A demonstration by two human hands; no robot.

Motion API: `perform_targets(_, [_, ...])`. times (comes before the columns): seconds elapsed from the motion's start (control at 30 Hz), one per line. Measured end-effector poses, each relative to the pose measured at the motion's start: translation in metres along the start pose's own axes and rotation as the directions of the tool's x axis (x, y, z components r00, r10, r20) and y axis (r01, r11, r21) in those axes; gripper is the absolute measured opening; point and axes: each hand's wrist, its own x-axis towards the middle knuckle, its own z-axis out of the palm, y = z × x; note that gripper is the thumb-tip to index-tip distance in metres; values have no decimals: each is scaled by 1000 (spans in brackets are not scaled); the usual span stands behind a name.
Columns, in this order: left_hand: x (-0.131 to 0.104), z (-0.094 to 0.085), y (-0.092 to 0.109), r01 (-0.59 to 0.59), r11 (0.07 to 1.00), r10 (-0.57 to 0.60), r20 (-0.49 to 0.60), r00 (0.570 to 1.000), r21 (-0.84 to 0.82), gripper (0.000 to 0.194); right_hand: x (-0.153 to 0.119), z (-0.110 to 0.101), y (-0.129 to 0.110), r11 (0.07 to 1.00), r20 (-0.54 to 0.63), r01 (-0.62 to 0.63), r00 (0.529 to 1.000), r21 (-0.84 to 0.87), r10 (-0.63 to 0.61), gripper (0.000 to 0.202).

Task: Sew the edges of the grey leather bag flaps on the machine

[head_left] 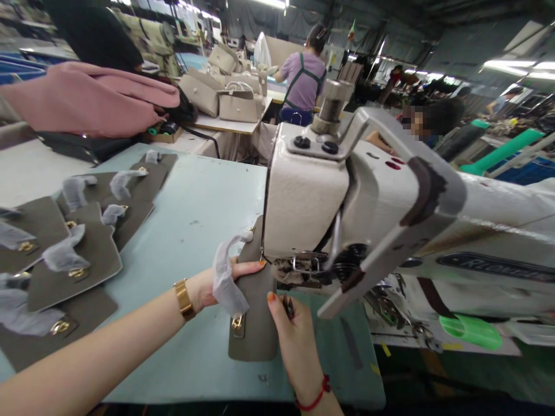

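Observation:
A taupe leather bag panel (256,341) lies under the head of the sewing machine (306,196). Its handle (225,277) is wrapped in white film and joined by gold hardware (237,323). My left hand (210,289) is open, its index finger stretched flat across the panel near the needle; the handle hides part of the hand. Beside the panel's right edge, my right hand (297,341) is closed round small thread snips (288,305), whose dark pointed tips show between the fingers. My right thumb touches or nearly touches the panel's edge.
Several similar panels (76,260) with wrapped handles overlap on the left of the pale blue table (182,202). Pink material (99,95) lies behind them. Beige bags (238,107) stand on another table, near a seated person (301,78). A metal guard (390,242) juts from the machine.

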Motion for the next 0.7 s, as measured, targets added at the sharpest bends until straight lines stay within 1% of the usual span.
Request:
perform_targets(0.13, [0, 6, 7, 12, 1000, -12, 8, 1000, 9, 20, 5, 0, -4, 999, -11, 37, 999, -26, -37, 43])
perform_targets(0.27, [1, 10, 12, -10, 1000, 10, 14, 1000, -6, 25, 9, 0, -5, 999, -18, 41, 999, -10, -42, 41])
perform_targets(0.37, [2, 9, 14, 3, 1000, -3, 7, 1000, -8, 28, 10, 1, -6, 999, -41, 35, 999, -24, -36, 40])
perform_targets(0.5, [2, 11, 16, 22, 1000, -22, -37, 999, 10, 31, 11, 3, -6, 998, -65, 56, 996, -26, -57, 39])
perform_targets(0.7, [0, 20, 19, -10, 1000, 13, -130, 991, 23, 35, 13, 3, -5, 998, -69, 64, 996, 7, -64, 39])
